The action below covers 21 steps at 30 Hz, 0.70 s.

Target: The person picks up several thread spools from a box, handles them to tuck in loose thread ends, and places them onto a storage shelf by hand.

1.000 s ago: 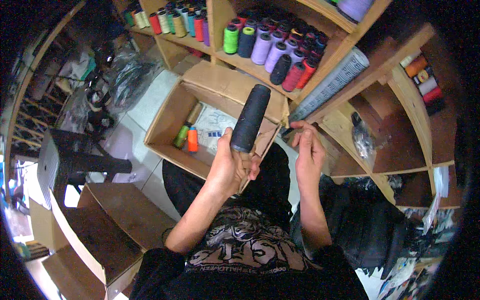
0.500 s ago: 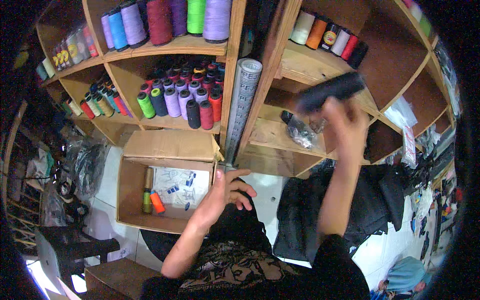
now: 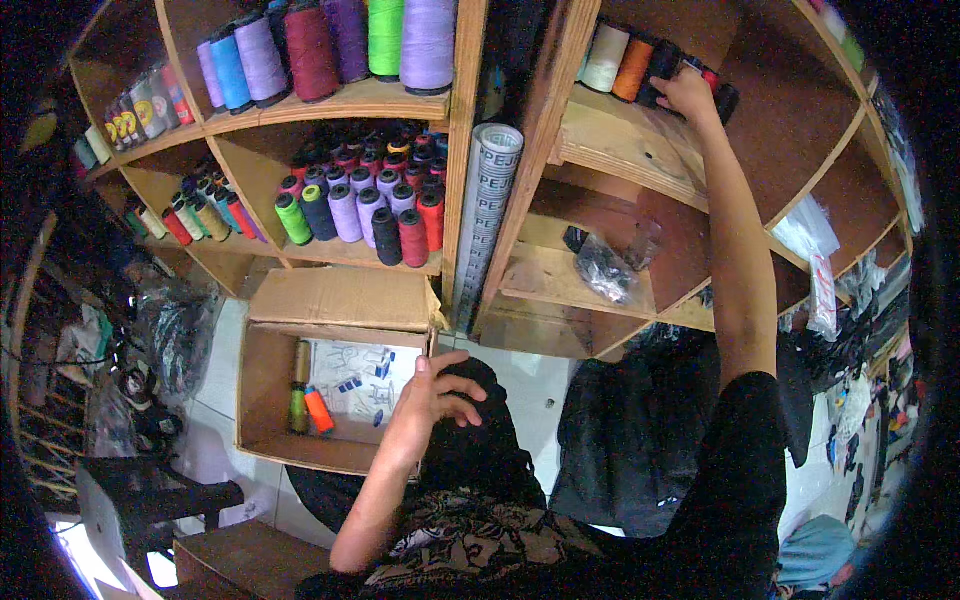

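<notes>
My right hand (image 3: 686, 92) reaches up to the shelf at the upper right, fingers wrapped round a black thread spool (image 3: 664, 62). The spool stands in the row, beside an orange spool (image 3: 631, 70) and a white spool (image 3: 604, 58). Part of a red spool (image 3: 710, 78) shows behind my fingers. My left hand (image 3: 432, 400) hovers with loosely spread fingers at the right edge of an open cardboard box (image 3: 262, 385), holding nothing. Inside the box lie an orange spool (image 3: 319, 409), a green spool (image 3: 298, 410) and a tan spool (image 3: 303, 362).
Wooden shelves (image 3: 330, 105) at the left carry many coloured spools. A rolled printed sheet (image 3: 487, 220) stands between the two shelf units. A clear plastic bag (image 3: 606, 270) sits in a lower right compartment. Black cloth (image 3: 640, 440) lies below, and a dark stool (image 3: 130, 510) stands lower left.
My right hand has carried the black spool up and away from me, from in front of the right shelves into the upper row. My left hand has barely moved and stays open.
</notes>
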{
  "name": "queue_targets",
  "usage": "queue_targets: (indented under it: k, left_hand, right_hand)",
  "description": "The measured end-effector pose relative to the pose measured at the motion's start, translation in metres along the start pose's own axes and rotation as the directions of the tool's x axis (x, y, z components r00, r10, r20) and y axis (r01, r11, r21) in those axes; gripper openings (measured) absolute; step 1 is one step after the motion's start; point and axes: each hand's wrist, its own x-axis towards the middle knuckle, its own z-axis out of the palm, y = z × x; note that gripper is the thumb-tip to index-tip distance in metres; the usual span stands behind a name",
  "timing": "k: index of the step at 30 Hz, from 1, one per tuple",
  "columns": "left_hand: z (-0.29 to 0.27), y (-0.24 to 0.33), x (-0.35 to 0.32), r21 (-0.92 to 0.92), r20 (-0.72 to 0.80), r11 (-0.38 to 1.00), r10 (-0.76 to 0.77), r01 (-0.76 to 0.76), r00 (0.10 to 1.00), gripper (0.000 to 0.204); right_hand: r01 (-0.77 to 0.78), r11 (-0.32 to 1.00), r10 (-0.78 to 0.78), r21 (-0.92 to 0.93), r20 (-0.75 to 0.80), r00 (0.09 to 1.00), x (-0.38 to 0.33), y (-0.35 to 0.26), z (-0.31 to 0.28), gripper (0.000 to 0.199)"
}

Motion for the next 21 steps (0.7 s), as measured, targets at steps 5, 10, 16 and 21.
queue_targets:
  k: [5,10,16,21]
  left_hand:
    - [-0.013,0.000,-0.008,-0.005,-0.083,1.000,0.022,-0.022,0.996,0.071]
    - [-0.029,-0.011,-0.009,0.000,-0.150,1.000,0.029,-0.029,0.988,0.069]
    - [-0.043,-0.009,-0.017,-0.010,-0.279,1.000,0.012,-0.015,0.960,0.065]
    - [-0.084,-0.010,-0.034,0.117,-0.470,0.992,0.102,-0.053,0.877,0.043]
  right_hand:
    - [-0.101,0.994,0.105,-0.032,0.157,0.982,-0.007,-0.020,0.004,0.027]
    - [-0.134,0.959,0.095,0.251,0.163,0.982,-0.016,-0.017,0.008,0.029]
    - [0.001,0.999,-0.009,0.053,0.146,0.989,-0.030,-0.034,-0.011,0.029]
    - [-0.030,0.998,0.044,0.052,-0.297,0.954,-0.059,-0.067,-0.068,0.038]
